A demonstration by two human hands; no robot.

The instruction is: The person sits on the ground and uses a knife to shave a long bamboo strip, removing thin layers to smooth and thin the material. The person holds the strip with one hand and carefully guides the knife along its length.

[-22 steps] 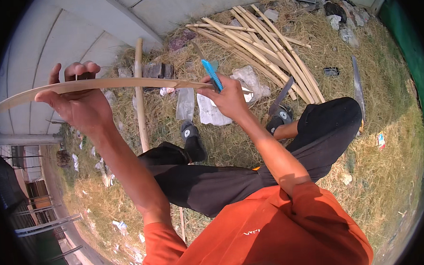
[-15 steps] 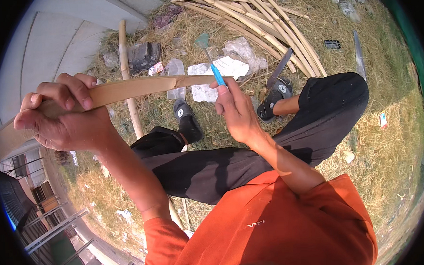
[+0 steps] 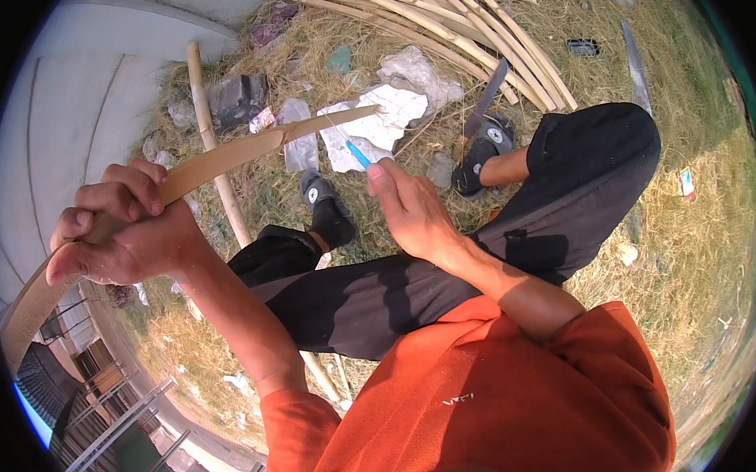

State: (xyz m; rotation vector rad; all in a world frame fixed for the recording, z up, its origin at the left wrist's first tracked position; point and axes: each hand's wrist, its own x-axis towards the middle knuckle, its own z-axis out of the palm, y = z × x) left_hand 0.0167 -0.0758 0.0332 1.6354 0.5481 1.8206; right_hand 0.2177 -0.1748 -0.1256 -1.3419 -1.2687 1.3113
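Observation:
My left hand is wrapped around a long, flat tan strip, apparently split bamboo. The strip slants up to the right to a narrow, notched tip and bends away behind the hand to the lower left. In my right hand is a slim blue-handled knife, its thin blade pointing up and left. The blade is close below the narrow end of the strip; I cannot tell whether they touch. My right thumb lies along the handle.
A bamboo pole lies left of my feet, and several long bamboo strips are heaped ahead. A large dark blade leans by my right shoe; another long blade lies farther right. White rocks sit in dry grass.
The knife has moved left and down off the strip's upper side, its blade now tilted leftward. The strip's tip has shifted up and left, making the strip steeper. Both hands keep their holds.

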